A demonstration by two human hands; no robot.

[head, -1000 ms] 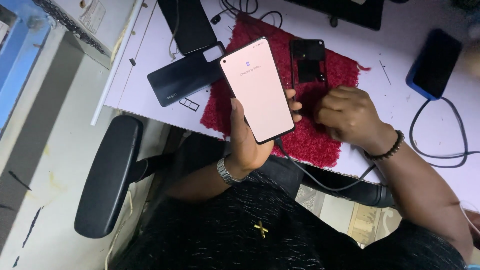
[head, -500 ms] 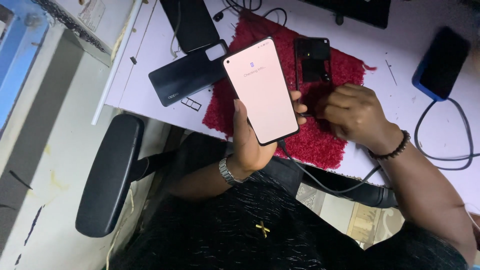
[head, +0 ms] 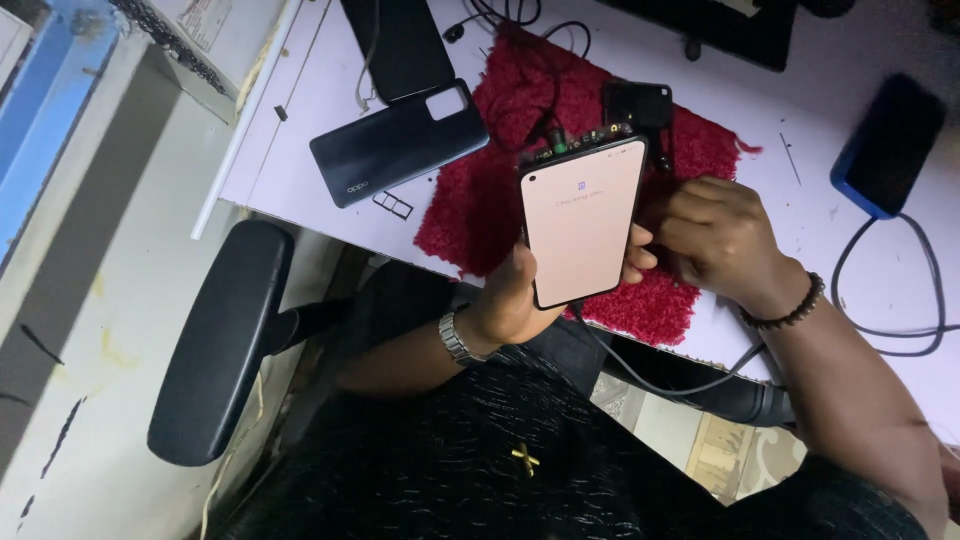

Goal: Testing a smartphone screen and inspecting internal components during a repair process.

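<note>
A phone [head: 583, 222] with a lit, pale pink screen is held upright in the left hand [head: 520, 295], above the near edge of a red mat [head: 480, 190]. The left fingers [head: 640, 262] are wrapped around the phone's right edge and the thumb is pressed along its left edge, so the hand is clamped on the phone. Small exposed parts are seen along the phone's top edge, where the back appears to be off. A cable [head: 640, 365] is seen running down from the phone's lower end and away under the surface [head: 830, 260].

The right hand [head: 725, 240] is rested on the red mat just beside the phone, with its fingers curled together; whether anything is pinched in them cannot be told. A beaded bracelet [head: 785, 308] is worn on the right wrist and a metal watch [head: 455, 338] on the left.

On the surface to the left of the mat, a dark phone back cover [head: 398, 140] is laid flat, with a small card tray [head: 392, 204] just beside it. A small black part [head: 637, 105] is set on the far side of the mat. A blue-edged device [head: 888, 145] with a cable is placed well apart, at the right. A black chair armrest [head: 222, 340] is seen below the surface.
</note>
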